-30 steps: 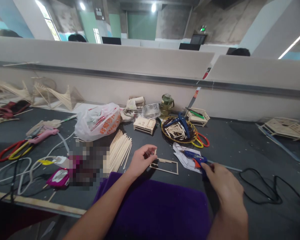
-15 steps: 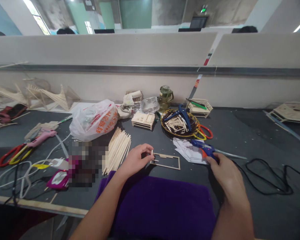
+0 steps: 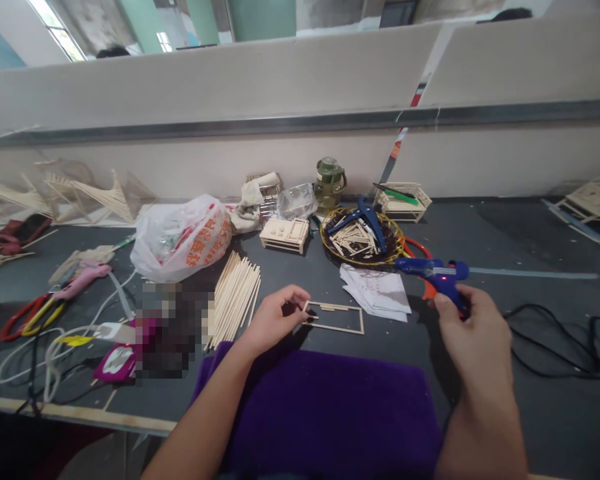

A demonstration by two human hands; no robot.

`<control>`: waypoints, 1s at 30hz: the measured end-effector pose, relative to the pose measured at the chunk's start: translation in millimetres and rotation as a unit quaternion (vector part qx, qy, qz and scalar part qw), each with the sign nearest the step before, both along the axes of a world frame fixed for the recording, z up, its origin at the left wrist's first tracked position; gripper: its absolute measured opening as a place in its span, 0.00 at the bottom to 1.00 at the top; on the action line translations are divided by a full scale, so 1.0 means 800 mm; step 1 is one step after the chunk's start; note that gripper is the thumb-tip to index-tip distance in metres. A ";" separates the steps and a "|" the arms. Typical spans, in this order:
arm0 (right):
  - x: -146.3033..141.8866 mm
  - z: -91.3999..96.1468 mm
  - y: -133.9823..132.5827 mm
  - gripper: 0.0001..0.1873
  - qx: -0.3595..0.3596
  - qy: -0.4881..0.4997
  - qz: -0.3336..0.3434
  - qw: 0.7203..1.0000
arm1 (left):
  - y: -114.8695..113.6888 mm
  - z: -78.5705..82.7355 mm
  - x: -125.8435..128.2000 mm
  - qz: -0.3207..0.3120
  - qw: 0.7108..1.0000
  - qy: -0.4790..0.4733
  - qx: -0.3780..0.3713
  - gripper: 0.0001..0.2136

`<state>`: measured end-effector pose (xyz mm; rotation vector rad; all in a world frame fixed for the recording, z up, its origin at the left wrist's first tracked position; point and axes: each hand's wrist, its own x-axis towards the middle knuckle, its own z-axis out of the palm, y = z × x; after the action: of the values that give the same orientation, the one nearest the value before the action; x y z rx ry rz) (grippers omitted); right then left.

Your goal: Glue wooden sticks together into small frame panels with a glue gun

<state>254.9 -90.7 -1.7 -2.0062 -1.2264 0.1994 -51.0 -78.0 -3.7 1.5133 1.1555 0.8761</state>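
Head view looks like a gluing step to me, left hand [image 3: 280, 317] pinching the nine-o'clock end of the stick frame [image 3: 334, 307] on the bench [image 3: 480, 233], right hand [image 3: 480, 327] grip wrapped round the glue gun [image 3: 446, 271] at the frame's two o'clock, so next probably calls for steady aim.

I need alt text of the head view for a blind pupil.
The right hand holds a blue glue gun; the left hand holds one end of a rectangular wooden-stick frame on a dark table. Loose wooden sticks lie nearby.
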 end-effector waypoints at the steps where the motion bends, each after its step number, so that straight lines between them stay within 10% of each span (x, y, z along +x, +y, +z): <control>1: -0.008 0.003 0.000 0.24 0.036 0.075 0.017 0.996 | 0.001 0.001 0.001 0.007 0.999 -0.043 -0.023 0.08; 5: -0.044 0.019 -0.002 0.22 0.131 0.325 0.136 0.927 | 0.004 0.006 0.002 0.047 0.978 -0.179 -0.094 0.12; 10: -0.073 0.034 -0.012 0.08 0.118 0.343 0.217 0.906 | 0.007 0.007 -0.004 0.097 0.928 -0.317 -0.169 0.11; 18: -0.098 0.029 -0.024 0.13 0.028 0.225 0.309 0.923 | 0.008 -0.001 -0.007 0.139 0.833 -0.459 -0.274 0.13; 30: -0.120 -0.004 -0.028 0.16 0.114 0.000 0.292 0.950 | 0.007 -0.008 -0.008 0.151 0.775 -0.523 -0.322 0.08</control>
<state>158.9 -113.0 -4.9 -1.4046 -1.7337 0.3261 -57.5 -72.3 -9.8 0.1347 0.6906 1.1422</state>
